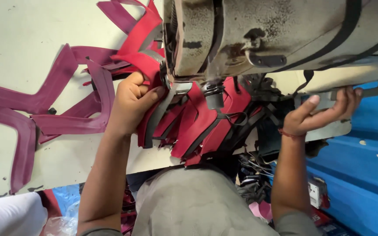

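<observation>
Nearest the camera, the person's grey-clad lap is filling the lower centre of the frame, with both forearms reaching up toward the machine. The left hand [132,102], at centre left, is closing tightly on a bunch of red strap pieces [197,126], thumb pressing them against the presser foot [214,97]. The right hand [324,111], at centre right, is gripping the edge of a pale grey plate [329,129] jutting from the machine bed, fingers curling over its top.

Judged from the layout, work is partway along: the red pieces with black trim are sitting gathered under the needle area, while a spread of maroon strap pieces [44,105] is lying loose at the left of the frame, apparently not yet fed through. Whether a seam is running at this instant cannot be told.

The cream counter [18,39] is looking scuffed and stained. The worn sewing machine head [276,35] is dominating the upper right. Blue sheeting [364,175] is covering the lower right; another person's white sleeve [14,216] is showing at lower left.
</observation>
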